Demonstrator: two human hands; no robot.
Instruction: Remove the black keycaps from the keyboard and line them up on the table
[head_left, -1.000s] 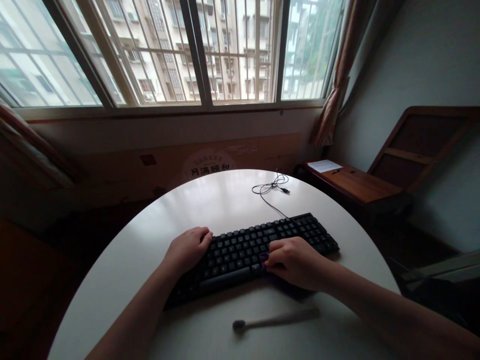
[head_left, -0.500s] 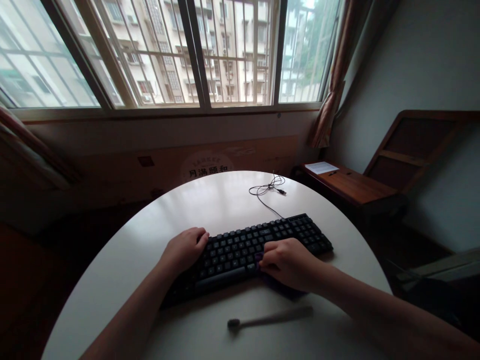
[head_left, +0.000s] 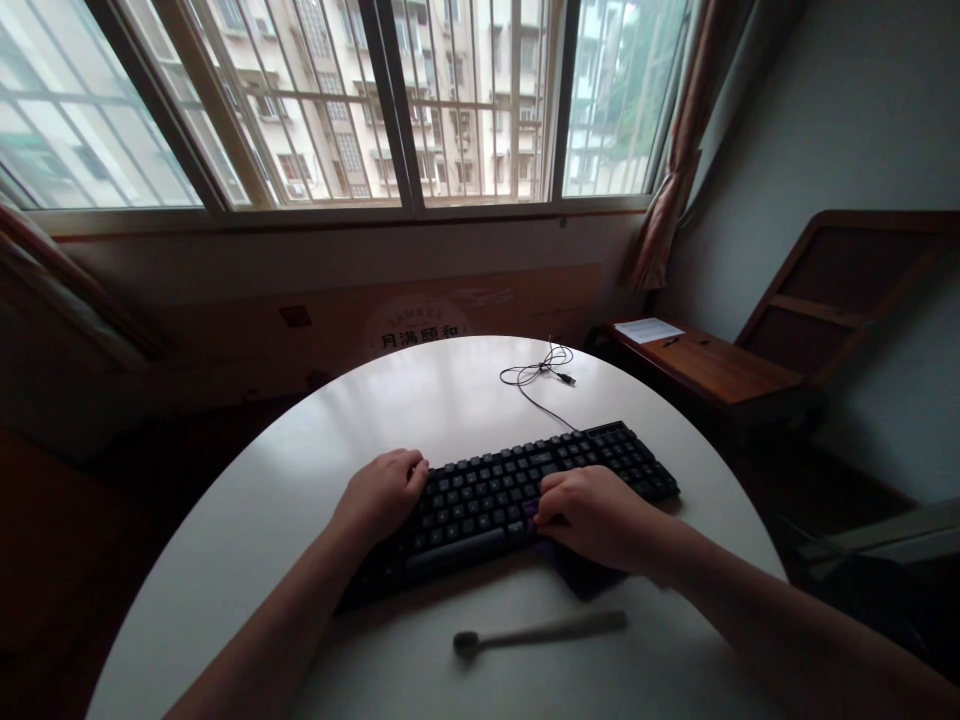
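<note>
Keyboard (head_left: 480, 500) shifted slightly rightward; left hand (head_left: 384, 495) holds it, right hand (head_left: 592, 515) pinches cloth (head_left: 586, 576).

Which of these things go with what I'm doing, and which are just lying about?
Likely in the job:
- keyboard, left hand on it
- purple cloth, pinched in the right hand
- cable, attached to the keyboard

Lying about:
- brush, untouched, though near enough that it may belong
- paper on the wooden seat

Purple cloth (head_left: 589, 577) partly hidden by right hand (head_left: 596, 512), keyboard (head_left: 480, 497) partly behind left hand (head_left: 382, 492), brush (head_left: 551, 630) blurred, window (head_left: 409, 185) cropped above
</note>
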